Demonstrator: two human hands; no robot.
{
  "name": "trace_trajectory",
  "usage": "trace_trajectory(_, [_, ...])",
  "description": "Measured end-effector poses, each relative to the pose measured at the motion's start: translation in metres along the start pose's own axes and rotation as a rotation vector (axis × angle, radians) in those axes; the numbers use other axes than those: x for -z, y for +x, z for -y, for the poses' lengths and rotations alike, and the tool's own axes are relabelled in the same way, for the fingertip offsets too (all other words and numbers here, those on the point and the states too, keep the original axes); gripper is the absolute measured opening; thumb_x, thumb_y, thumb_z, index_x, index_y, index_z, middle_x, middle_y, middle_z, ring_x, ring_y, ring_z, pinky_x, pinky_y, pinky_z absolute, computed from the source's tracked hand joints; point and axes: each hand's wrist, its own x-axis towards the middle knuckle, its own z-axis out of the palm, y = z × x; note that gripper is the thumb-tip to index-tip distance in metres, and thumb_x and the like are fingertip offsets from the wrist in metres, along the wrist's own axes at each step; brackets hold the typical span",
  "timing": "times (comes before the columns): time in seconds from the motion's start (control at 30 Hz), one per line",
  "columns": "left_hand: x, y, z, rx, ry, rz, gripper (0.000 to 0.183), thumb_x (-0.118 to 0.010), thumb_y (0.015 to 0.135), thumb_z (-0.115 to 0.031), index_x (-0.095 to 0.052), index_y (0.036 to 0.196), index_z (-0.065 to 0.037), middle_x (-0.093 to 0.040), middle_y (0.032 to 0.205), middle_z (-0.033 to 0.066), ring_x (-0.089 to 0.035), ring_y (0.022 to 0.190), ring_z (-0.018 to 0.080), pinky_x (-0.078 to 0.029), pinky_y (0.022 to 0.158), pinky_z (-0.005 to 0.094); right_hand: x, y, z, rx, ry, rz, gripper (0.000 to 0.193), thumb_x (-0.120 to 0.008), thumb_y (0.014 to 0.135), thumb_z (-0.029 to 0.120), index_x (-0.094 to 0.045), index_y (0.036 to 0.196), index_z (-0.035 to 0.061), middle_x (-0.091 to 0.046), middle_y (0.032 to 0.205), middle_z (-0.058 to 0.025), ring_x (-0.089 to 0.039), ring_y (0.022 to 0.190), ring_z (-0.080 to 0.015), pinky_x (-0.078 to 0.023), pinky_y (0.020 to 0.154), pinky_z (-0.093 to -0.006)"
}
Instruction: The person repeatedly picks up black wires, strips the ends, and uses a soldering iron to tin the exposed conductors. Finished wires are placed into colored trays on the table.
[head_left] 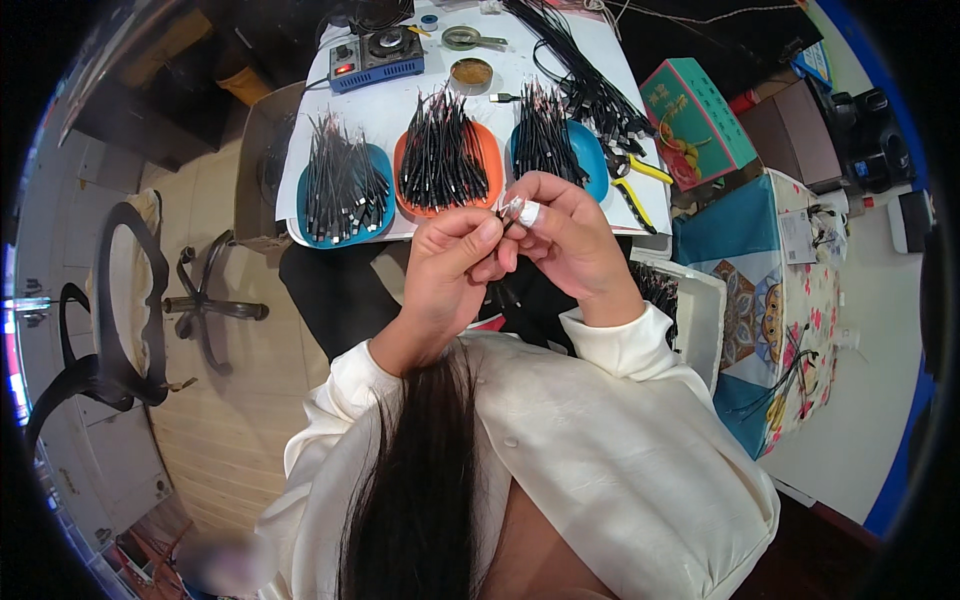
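My left hand and my right hand meet in front of me, just off the table's near edge. Thumb and fingers of both are pinched together on the end of a short black cable; its tip is mostly hidden by the fingertips. White tape wraps a digit of the right hand. Beyond them, bunches of short black cables with bared wire ends lie in a left blue tray, an orange tray and a right blue tray.
At the back of the white table stand a blue soldering pot unit, a round tin and a magnifying glass. Yellow-handled pliers and a long cable bundle lie right, near a green box. An office chair stands left.
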Motion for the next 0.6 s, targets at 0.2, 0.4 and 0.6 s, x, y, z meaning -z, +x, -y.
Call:
trace_trajectory(0.2, [0.0028,-0.004,-0.0054,0.017,0.07,0.029,0.018,-0.056,0.094,-0.011,-0.065,0.094,0.005,-0.064,0.074,0.0124,-0.04,0.053,0.0064,-0.03,0.05,0.0192,-0.0072,-0.0051,0.0089,0.041,-0.171,-0.055,0.017,-0.065,0.088,0.007,-0.059,0.102,0.0002,-0.064,0.089,-0.0034,-0.06,0.076,-0.007,-0.045,0.061,-0.0181])
trace_trajectory(0.4, [0.0022,-0.0075,-0.0029,-0.103,0.167,-0.019,0.019,-0.056,0.094,-0.008,-0.064,0.1,0.008,-0.066,0.083,0.0163,-0.049,0.058,0.0087,-0.034,0.051,0.0201,-0.0055,-0.0055,0.0093,0.044,-0.224,-0.065,0.017,-0.065,0.087,0.005,-0.06,0.102,-0.0014,-0.064,0.092,-0.0039,-0.059,0.078,-0.0061,-0.047,0.068,-0.019])
trace_trajectory(0.6, [0.0024,-0.0062,0.0002,-0.216,0.267,-0.075,0.019,-0.056,0.094,-0.007,-0.065,0.102,0.008,-0.068,0.085,0.0157,-0.052,0.061,0.0094,-0.037,0.053,0.02,-0.0067,-0.0065,0.0055,0.108,-0.271,-0.119,0.016,-0.064,0.087,0.003,-0.059,0.101,-0.0027,-0.064,0.092,-0.005,-0.061,0.082,-0.0082,-0.05,0.076,-0.021])
